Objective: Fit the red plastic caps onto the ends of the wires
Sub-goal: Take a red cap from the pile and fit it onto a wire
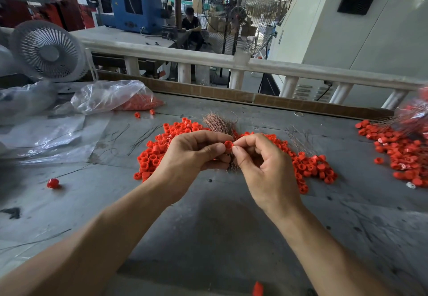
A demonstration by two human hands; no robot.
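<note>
- Both hands met over the bench: left hand gripped the wire bundle, right hand pinched a red cap.
- Loose caps lay heaped beneath.

left hand gripped the wire bundle | right hand pinched a red cap | loose caps all over the table

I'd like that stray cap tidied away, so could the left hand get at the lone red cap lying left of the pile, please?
Probably, once freed: the lone cap lies unobstructed, but the left hand grips the wire bundle.
</note>
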